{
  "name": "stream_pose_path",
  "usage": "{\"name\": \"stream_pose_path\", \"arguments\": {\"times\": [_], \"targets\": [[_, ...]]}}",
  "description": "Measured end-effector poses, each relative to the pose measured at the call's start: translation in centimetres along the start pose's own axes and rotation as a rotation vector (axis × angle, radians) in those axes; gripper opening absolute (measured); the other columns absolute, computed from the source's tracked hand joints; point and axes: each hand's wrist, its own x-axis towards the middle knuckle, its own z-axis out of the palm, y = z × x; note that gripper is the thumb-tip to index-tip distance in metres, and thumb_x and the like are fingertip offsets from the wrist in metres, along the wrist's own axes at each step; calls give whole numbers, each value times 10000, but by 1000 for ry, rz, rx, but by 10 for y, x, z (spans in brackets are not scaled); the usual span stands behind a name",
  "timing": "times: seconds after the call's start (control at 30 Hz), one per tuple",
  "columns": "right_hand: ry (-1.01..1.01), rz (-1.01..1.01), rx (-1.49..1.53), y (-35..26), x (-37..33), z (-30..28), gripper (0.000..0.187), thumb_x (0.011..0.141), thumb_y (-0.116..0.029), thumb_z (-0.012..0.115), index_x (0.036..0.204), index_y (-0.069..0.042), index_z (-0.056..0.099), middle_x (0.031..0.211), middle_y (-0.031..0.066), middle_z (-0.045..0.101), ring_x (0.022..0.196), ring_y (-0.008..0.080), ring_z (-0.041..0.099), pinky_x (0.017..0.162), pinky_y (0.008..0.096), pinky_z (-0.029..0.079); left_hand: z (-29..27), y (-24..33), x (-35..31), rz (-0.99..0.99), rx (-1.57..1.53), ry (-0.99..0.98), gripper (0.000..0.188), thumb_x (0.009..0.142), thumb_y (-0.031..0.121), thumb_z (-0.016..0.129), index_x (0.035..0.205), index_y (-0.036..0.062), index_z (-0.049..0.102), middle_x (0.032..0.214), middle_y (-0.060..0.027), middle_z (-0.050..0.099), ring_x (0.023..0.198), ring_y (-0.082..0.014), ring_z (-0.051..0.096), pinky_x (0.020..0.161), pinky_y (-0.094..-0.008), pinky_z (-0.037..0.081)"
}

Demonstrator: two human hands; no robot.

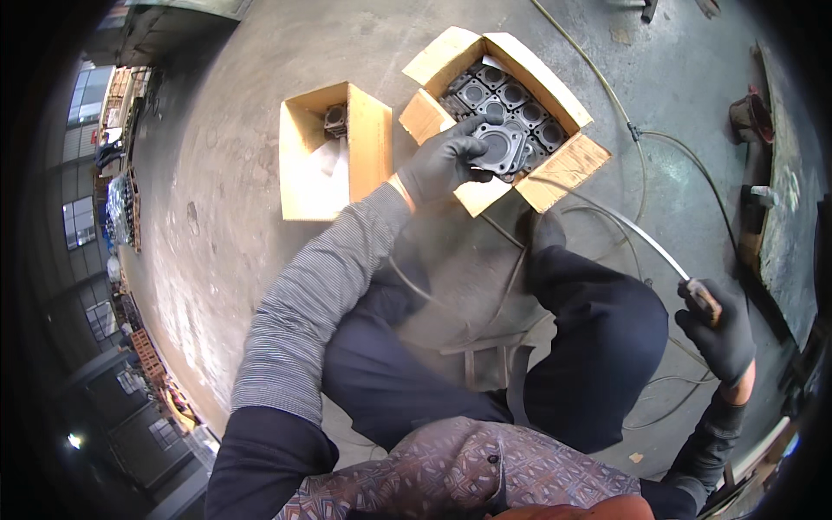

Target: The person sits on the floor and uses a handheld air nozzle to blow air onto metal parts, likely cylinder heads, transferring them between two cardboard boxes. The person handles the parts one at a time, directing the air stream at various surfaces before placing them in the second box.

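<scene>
In my left hand, gloved in black, is a grey metal casting with a squarish flange and a round opening, gripped by its near-left edge. It is held over an open cardboard box where several similar castings stand in rows. My right hand, also in a black glove, is closed around the handle of what looks like an air blow gun. Its long thin silver tube reaches toward the box, and its tip is hard to make out near the casting.
A second cardboard box stands to the left, holding one casting and something white. Yellowish hose loops across the concrete floor at right. A dark bucket sits by a grey panel at far right. My knees flank the near floor.
</scene>
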Motion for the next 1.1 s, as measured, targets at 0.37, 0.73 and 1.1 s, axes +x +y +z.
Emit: {"name": "stream_pose_path", "arguments": {"times": [0.37,0.73,1.1], "targets": [[80,-123,-189,-25,-137,23,326,829,-18,786,1140,3,691,787,13,627,667,100,546,634,275,471,69,-91,-96,226,-440,82,367,1077,363,523,1200,39,644,1064,-79,737,867,-143,685,716,-288,552],[84,-290,-285,-62,-190,61,325,791,34,761,1105,10,678,745,46,616,630,127,578,642,305,490,80,-134,-164,165,-858,-139,468,1048,456,576,1314,72,598,996,-45,665,762,-138,639,636,-271,529],[251,-178,-288,-96,-225,70,353,768,14,790,1098,-7,667,820,111,621,764,162,617,752,297,501,68,-147,-166,202,-1057,-196,400,1048,425,549,1155,60,675,957,-96,717,872,-242,705,701,-388,589]]}}
